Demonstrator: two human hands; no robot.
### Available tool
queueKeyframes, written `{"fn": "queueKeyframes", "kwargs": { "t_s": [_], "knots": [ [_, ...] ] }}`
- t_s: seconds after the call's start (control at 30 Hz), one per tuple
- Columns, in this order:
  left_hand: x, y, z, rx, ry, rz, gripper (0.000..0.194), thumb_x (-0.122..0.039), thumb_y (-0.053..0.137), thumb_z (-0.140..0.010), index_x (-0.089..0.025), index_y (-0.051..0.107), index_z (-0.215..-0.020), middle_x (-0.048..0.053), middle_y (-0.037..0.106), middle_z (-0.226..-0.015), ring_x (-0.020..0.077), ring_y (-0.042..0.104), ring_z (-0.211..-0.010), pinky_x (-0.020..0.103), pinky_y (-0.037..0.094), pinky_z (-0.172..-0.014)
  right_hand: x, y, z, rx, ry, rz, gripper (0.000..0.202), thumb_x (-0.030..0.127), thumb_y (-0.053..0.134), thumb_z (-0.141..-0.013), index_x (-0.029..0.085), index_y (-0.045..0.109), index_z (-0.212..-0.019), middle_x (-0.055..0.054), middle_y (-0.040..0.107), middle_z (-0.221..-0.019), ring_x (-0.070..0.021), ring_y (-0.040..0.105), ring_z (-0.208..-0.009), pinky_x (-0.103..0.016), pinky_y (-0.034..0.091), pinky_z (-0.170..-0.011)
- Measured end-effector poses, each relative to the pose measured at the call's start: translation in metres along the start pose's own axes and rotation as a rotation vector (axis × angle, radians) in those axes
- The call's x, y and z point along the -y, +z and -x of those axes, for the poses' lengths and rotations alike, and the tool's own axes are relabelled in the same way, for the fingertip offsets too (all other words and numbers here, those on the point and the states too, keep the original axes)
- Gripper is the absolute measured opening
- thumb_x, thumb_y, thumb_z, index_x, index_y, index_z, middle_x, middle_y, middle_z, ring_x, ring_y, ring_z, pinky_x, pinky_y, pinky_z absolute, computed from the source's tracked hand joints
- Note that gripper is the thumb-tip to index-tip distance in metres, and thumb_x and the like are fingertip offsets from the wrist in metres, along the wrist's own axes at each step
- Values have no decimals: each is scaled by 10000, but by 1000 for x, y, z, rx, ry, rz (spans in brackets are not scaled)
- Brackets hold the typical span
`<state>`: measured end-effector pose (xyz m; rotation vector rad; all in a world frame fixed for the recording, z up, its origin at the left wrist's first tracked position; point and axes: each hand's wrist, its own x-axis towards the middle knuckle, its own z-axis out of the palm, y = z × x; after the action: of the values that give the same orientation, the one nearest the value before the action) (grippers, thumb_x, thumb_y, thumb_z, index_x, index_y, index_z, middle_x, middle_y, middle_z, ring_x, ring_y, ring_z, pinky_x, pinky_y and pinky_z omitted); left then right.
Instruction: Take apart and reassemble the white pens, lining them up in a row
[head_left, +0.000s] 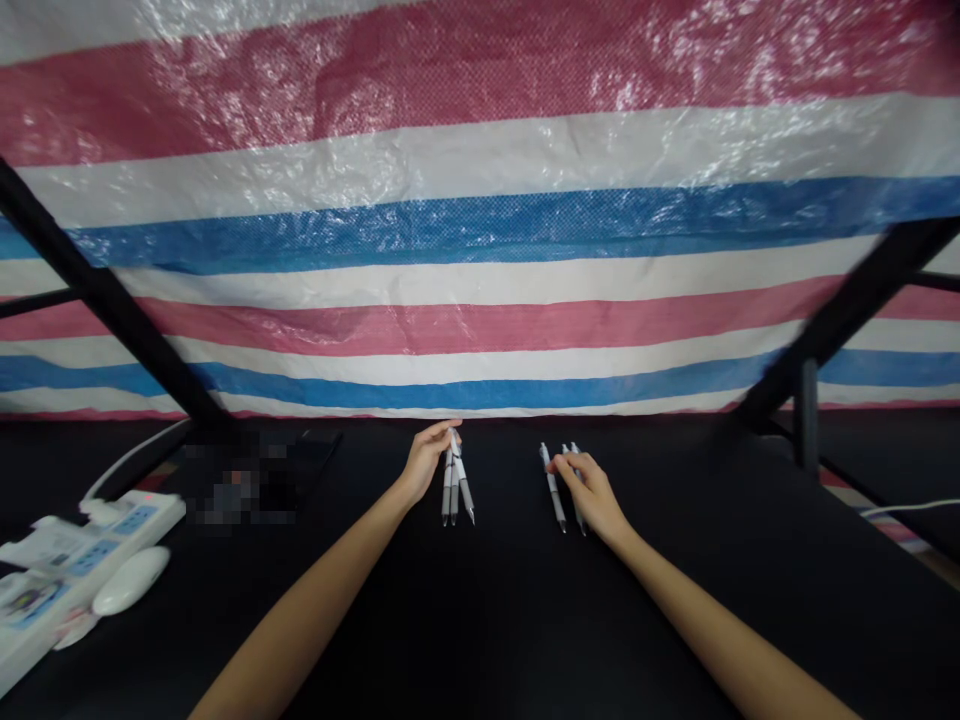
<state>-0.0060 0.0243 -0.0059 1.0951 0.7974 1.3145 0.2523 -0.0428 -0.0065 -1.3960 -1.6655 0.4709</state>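
My left hand (426, 462) is at the upper ends of three white-and-grey click pens (454, 485), its fingertips closed around the top of one. These pens lie close together, tips toward me, with the rightmost one slanting away from the others. To the right, my right hand (592, 492) bends over a second group of similar pens. Its thumb and finger pinch at the leftmost pen (554, 492) of that group. The other pens there are partly covered by the hand, with their upper ends and one tip showing.
Both groups lie on a black tabletop (480, 620). At the left are a white power strip (97, 555) with plugs, a white computer mouse (132, 580) and a blurred-out dark item (255, 480). Black frame bars (120, 310) stand at both sides, before a striped plastic sheet (480, 330).
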Motion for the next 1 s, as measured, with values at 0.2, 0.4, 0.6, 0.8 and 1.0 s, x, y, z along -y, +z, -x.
{"fn": "queueKeyframes", "kwargs": {
  "t_s": [0.2, 0.4, 0.6, 0.8, 1.0],
  "knots": [
    [1, -1, 0, 9, -1, 12, 306, -244, 670, -698, -146, 686, -987, 19, 608, -681, 125, 536, -646, 257, 387, -650, 0, 0, 0, -1, 6, -4, 481, 573, 372, -863, 220, 664, -714, -49, 672, -768, -236, 579, -811, -363, 426, -792],
    [-1, 0, 1, 8, -10, 8, 314, -238, 670, -692, -133, 683, -988, 16, 597, -661, 121, 533, -624, 251, 386, -624, -1, 1, 0, 3, -4, -5, 488, 574, 366, -865, 219, 667, -716, -53, 673, -771, -237, 577, -813, -369, 423, -804],
    [-2, 1, 1, 3, -25, -12, 290, -248, 665, -684, -129, 683, -948, 14, 593, -648, 119, 516, -598, 245, 370, -590, -3, 0, 0, 1, -8, -6, 490, 574, 373, -864, 211, 671, -720, -51, 678, -775, -234, 580, -821, -366, 412, -826],
    [-2, 2, 1, 12, -14, -32, 241, -238, 658, -687, -131, 689, -901, 12, 588, -642, 122, 520, -613, 253, 380, -623, -2, 1, 0, -8, -16, 0, 477, 559, 377, -868, 214, 669, -716, -47, 673, -761, -228, 579, -804, -353, 418, -799],
    [0, 1, 1, 14, 16, -77, 212, -263, 645, -703, -138, 678, -871, 12, 593, -650, 123, 522, -621, 250, 383, -625, -4, 1, 0, -7, -6, 14, 469, 547, 379, -872, 214, 672, -719, -49, 673, -761, -229, 580, -809, -349, 421, -786]
  ]
}}
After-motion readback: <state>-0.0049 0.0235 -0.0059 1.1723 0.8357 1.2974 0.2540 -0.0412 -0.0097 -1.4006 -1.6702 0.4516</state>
